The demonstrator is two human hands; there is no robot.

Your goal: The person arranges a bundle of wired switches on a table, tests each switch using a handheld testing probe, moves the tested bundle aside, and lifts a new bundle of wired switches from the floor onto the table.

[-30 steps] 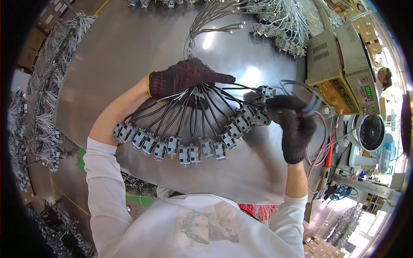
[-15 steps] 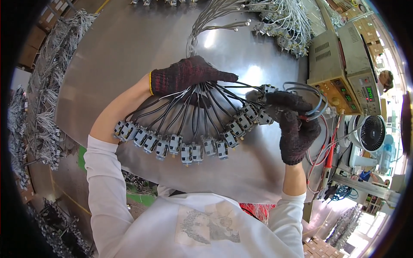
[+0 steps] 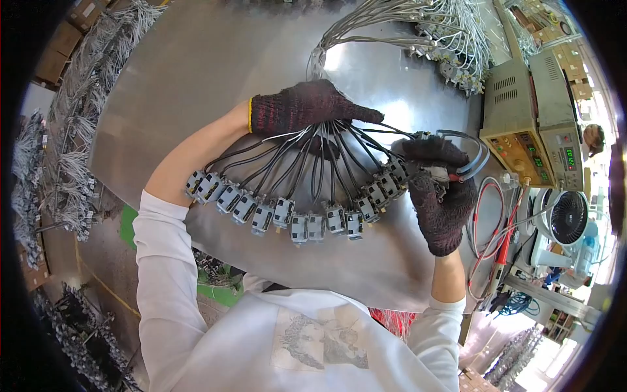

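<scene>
My left hand (image 3: 307, 108), in a dark knitted glove with a yellow cuff edge, is closed round a bundle of cables (image 3: 302, 171). Below it the black cable ends fan out in an arc, each tipped with a grey block-shaped connector (image 3: 282, 212). Beyond the hand the grey cable tails (image 3: 366, 32) run away to the upper right. At the right end of the arc, my right hand (image 3: 445, 212), gloved too, is closed on a test lead with blue-grey wires (image 3: 482, 155). A connector sits partly hidden at its fingertips; contact cannot be made out.
Two bench instruments (image 3: 513, 127) with green lit displays stand right of the metal table (image 3: 157, 117). Coiled red and white leads (image 3: 486, 228) and a small fan (image 3: 565, 215) are nearby. More cables (image 3: 460, 68) lie at the far right; bunches hang (image 3: 72, 157) on the left.
The view has shifted, so table and instruments appear further right. My right hand has moved left against the fan of cables and covers more of the end connectors. My left hand keeps its hold.
</scene>
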